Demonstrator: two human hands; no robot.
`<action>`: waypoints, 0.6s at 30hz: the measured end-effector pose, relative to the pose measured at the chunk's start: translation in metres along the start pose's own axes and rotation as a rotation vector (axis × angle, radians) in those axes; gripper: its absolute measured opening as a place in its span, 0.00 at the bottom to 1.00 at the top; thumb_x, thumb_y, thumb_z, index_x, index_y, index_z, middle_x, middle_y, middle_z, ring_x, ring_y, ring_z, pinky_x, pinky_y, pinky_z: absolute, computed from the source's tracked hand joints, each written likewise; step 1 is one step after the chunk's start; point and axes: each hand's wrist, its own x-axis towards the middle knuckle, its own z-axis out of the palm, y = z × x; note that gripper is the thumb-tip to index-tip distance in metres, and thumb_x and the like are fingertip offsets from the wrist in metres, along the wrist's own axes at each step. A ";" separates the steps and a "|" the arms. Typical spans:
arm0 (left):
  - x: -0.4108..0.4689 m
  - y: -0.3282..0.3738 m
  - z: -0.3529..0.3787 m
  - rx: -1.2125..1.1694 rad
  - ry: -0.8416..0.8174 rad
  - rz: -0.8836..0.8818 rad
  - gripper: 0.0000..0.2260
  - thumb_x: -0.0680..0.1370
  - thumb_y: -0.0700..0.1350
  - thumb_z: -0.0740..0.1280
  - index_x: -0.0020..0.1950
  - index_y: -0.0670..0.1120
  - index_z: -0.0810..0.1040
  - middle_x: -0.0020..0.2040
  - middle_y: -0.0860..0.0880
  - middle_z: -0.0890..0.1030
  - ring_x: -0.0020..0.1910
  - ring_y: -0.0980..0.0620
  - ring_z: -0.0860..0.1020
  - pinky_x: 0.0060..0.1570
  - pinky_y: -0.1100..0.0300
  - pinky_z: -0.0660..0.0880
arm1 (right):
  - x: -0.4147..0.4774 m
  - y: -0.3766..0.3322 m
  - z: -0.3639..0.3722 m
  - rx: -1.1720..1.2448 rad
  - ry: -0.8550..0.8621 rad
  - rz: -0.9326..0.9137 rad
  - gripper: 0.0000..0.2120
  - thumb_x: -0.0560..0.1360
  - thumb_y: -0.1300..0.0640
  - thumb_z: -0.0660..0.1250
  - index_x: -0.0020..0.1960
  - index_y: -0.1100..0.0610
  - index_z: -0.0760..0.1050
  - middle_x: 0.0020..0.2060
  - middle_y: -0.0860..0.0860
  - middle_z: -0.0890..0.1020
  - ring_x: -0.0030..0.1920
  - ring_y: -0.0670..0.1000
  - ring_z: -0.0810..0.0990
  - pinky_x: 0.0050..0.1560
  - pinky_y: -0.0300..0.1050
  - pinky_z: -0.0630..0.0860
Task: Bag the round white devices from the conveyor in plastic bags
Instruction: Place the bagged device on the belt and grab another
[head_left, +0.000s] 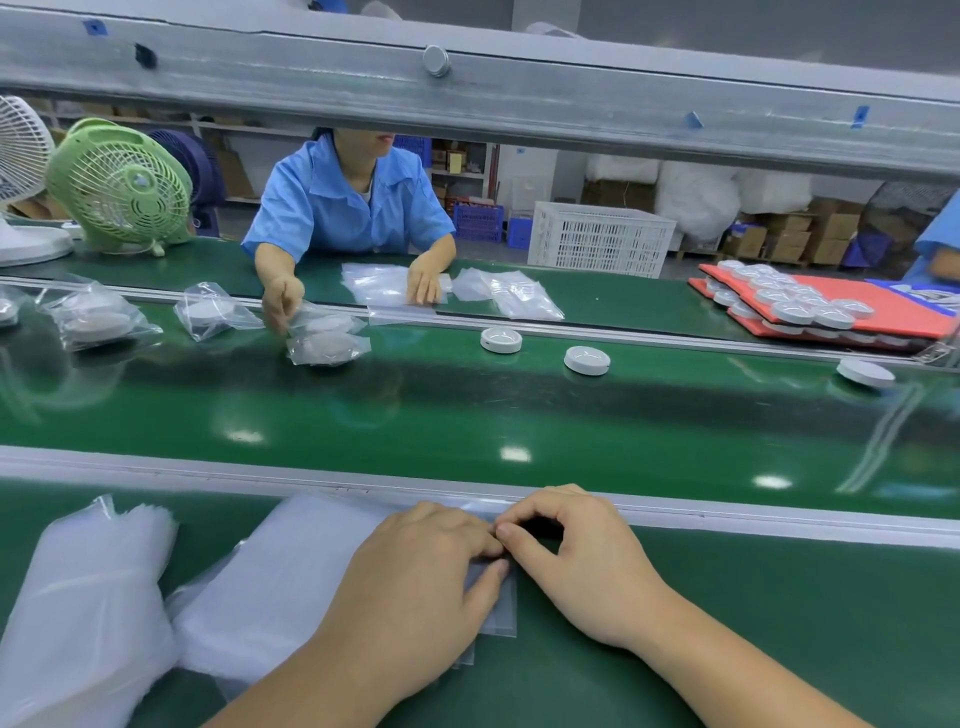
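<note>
On the near side of the glossy green conveyor belt (467, 410) lies a stack of clear flat plastic bags (291, 566). The left hand (415, 582) presses it, fingers fairly straight. The right hand (576, 561), fingers curled, pinches the top bag (501, 608) at its edge, apparently one layer only. Rub the mouth open before lifting. Three round white plastic devices (587, 359) sit on the belt's far side.

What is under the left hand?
A stack of clear plastic bags lies under the left hand, which presses on it. The right hand pinches its edge. Anything beneath the palm is hidden.
</note>
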 end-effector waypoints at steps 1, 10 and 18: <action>0.000 0.000 0.000 0.000 0.000 -0.003 0.15 0.78 0.64 0.55 0.56 0.63 0.77 0.51 0.68 0.78 0.53 0.63 0.71 0.54 0.65 0.70 | 0.000 0.000 0.000 0.000 -0.001 0.001 0.04 0.77 0.46 0.70 0.46 0.40 0.83 0.46 0.30 0.82 0.56 0.37 0.76 0.56 0.36 0.73; 0.000 0.001 -0.002 0.000 -0.028 -0.006 0.17 0.77 0.63 0.53 0.57 0.62 0.78 0.53 0.67 0.79 0.52 0.62 0.71 0.54 0.63 0.71 | 0.000 0.000 0.000 -0.005 -0.014 -0.008 0.04 0.77 0.46 0.69 0.46 0.39 0.82 0.45 0.29 0.82 0.55 0.37 0.76 0.54 0.37 0.73; 0.000 0.002 -0.004 0.000 -0.038 -0.002 0.19 0.77 0.64 0.52 0.57 0.62 0.78 0.56 0.67 0.79 0.54 0.62 0.71 0.56 0.64 0.70 | 0.000 0.001 0.001 -0.010 -0.012 -0.007 0.04 0.77 0.45 0.68 0.45 0.38 0.82 0.46 0.29 0.82 0.56 0.37 0.75 0.52 0.35 0.71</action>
